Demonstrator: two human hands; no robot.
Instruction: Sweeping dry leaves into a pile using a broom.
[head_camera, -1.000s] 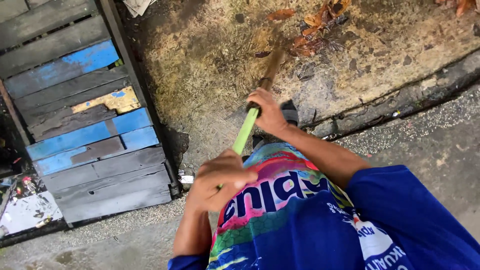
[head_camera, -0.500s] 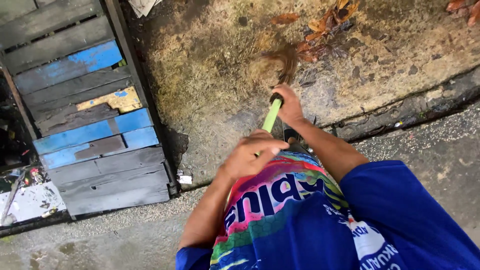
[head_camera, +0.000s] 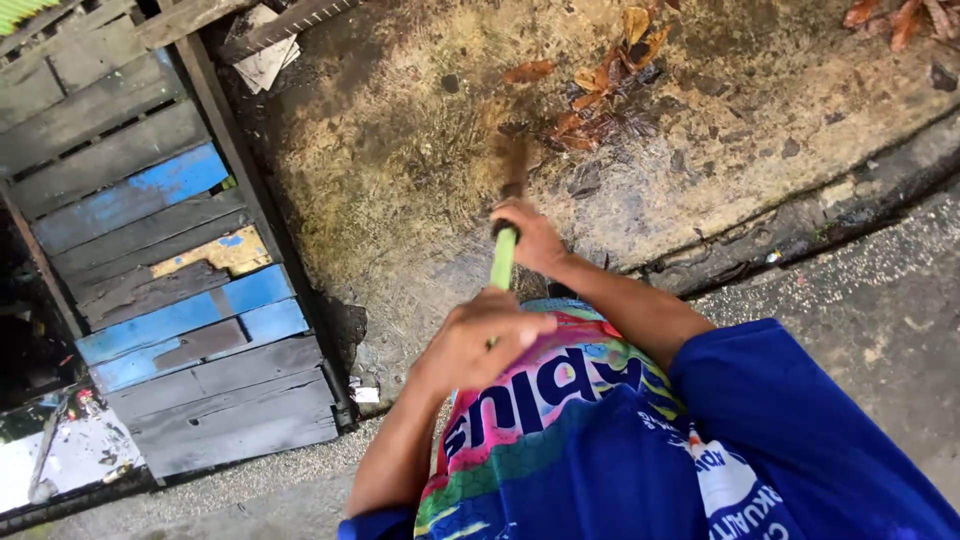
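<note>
Both hands grip green broom handle (head_camera: 503, 257): right hand (head_camera: 532, 238) fingers wrapped low, left hand (head_camera: 478, 340) fingers wrapped at top; bristles blurred near dry leaves (head_camera: 600, 90).

The broom (head_camera: 505, 235) has a bright green stick and a dark, blurry brush end. It points away from the person, down at the dirty concrete ground. The brush end lies just beside a little pile of brown dry leaves (head_camera: 600, 100).
</note>
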